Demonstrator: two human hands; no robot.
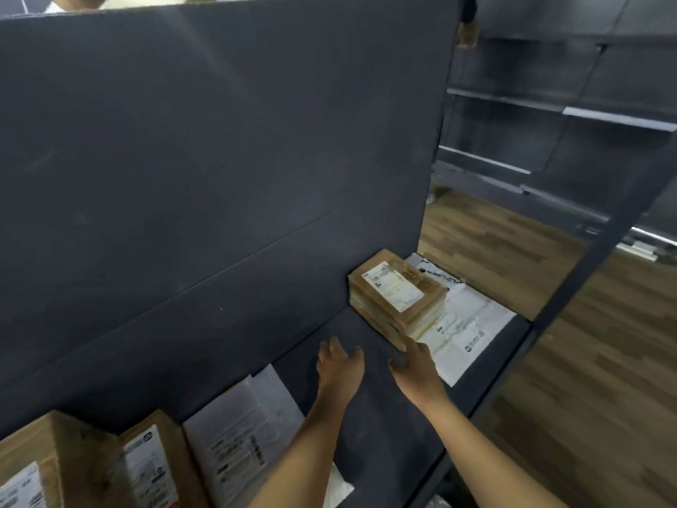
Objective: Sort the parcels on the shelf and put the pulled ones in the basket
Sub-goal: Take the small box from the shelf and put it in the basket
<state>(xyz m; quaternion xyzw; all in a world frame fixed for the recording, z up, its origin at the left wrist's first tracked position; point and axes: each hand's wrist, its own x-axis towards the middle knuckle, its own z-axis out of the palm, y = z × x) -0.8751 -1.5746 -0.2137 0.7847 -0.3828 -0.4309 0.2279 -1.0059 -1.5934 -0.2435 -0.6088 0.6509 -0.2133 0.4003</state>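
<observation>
A stack of brown cardboard parcels [397,298] with a white label on top sits at the right end of the dark shelf [366,427]. It lies partly on a white mailer bag [472,331]. My right hand [415,368] touches the stack's near corner with its fingertips. My left hand [339,364] hovers open over the bare shelf just left of the stack, holding nothing. At the lower left lie white mailers [238,438] and brown boxes [91,467] with labels. No basket is in view.
A tall dark back panel [219,159] rises behind the shelf. A dark upright post [600,243] stands at the shelf's right end. Beyond it are a wooden floor [586,379] and more dark shelving [549,104].
</observation>
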